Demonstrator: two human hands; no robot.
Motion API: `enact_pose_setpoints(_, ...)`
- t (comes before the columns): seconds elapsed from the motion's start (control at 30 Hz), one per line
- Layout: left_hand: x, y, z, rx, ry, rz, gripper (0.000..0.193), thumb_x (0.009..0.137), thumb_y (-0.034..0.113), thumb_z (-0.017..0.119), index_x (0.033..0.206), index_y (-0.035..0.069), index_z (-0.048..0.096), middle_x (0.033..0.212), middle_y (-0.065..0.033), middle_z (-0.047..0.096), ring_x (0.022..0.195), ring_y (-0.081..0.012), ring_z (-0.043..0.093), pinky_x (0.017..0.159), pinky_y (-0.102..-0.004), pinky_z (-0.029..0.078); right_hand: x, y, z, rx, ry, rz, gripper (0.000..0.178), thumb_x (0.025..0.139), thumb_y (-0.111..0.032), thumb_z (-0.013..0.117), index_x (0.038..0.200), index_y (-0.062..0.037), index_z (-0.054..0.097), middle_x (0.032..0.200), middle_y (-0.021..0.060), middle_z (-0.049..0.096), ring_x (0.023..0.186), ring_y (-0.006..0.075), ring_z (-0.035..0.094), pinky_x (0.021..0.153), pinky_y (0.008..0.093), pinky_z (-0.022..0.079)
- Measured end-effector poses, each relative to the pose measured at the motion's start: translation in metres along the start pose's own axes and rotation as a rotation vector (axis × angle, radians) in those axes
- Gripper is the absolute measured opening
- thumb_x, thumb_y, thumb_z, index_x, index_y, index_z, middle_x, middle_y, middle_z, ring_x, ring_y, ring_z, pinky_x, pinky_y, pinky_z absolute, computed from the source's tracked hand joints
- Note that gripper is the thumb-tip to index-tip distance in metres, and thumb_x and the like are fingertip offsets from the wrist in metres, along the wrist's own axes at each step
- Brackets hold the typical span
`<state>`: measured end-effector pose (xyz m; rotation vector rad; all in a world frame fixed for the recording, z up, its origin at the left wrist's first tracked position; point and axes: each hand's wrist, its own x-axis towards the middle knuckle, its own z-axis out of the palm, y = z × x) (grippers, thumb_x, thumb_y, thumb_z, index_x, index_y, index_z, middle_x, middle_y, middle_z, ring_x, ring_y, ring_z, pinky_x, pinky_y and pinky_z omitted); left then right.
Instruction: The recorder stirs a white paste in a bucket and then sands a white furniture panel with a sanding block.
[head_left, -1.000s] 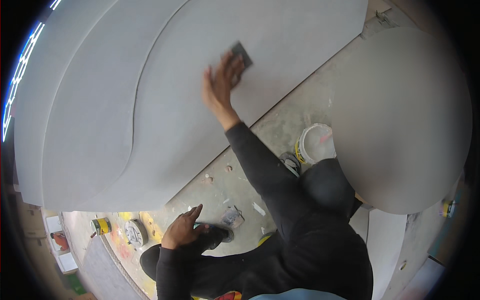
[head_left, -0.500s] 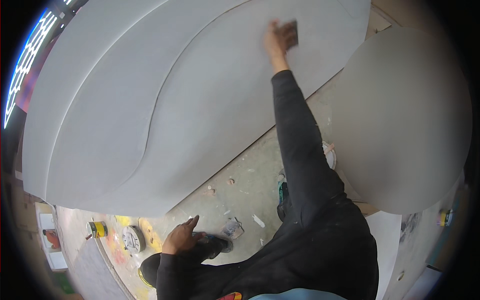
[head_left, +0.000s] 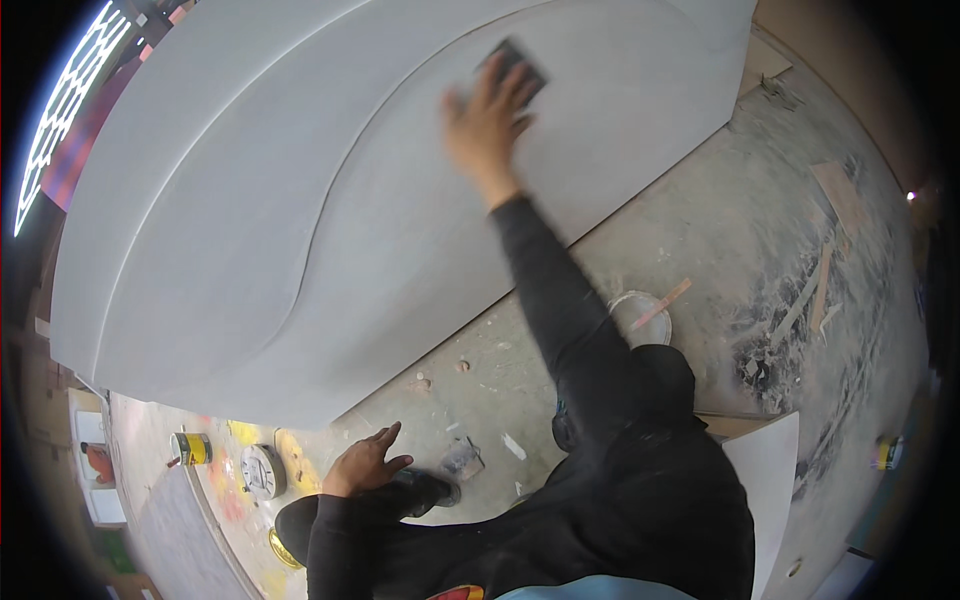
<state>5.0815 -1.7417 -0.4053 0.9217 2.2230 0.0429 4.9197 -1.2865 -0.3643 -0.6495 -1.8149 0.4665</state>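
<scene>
My right hand (head_left: 487, 118) is stretched far up the big grey primed panel (head_left: 230, 230), its fingers spread flat over a dark sanding block (head_left: 515, 62) and pressing it against the surface, just beside the raised curved line that sweeps across the board. My left hand (head_left: 362, 466) hangs low near my knee, holding nothing, fingers loosely apart above the dusty concrete floor (head_left: 730, 220). From what I can see, the panel reads an even matte grey almost everywhere, with no bare patches or obvious rough spots, so I judge the smoothing well along; the block sits near the upper edge, and I cannot tell whether the stretch beyond it, or the strip along the bottom edge, is finished. A white bucket with a stick (head_left: 640, 315) stands on the floor near my leg, and a small yellow tin (head_left: 190, 448) sits over to my left amid paint stains.
</scene>
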Motion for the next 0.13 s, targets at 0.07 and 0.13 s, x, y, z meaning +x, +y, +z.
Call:
enact_pose_setpoints(0.07,-0.007,-0.010,0.003,0.007,-0.013,-0.029,0.074,0.091,0.049,0.060,0.147,0.007,0.037,0.138,-0.0232,0.052,0.118,-0.0403,0.057,0.100,-0.0455,0.046,0.056,0.053,-0.017,0.259,-0.013,0.506,0.081,0.098,-0.056,0.040,0.155,-0.0034,0.016,0.159,0.0289,0.011,0.147,0.0484,0.009,0.109,0.0705,0.019)
enact_pose_setpoints(0.13,-0.004,-0.020,0.005,0.009,-0.055,-0.058,0.075,0.092,0.050,0.060,0.147,0.005,0.037,0.137,-0.0242,0.052,0.116,-0.0409,0.058,0.098,-0.0461,0.047,0.069,0.078,-0.021,0.181,0.043,0.532,0.079,0.099,-0.057,0.034,0.154,-0.0016,0.017,0.159,0.0263,0.013,0.147,0.0459,0.012,0.115,0.0615,0.019)
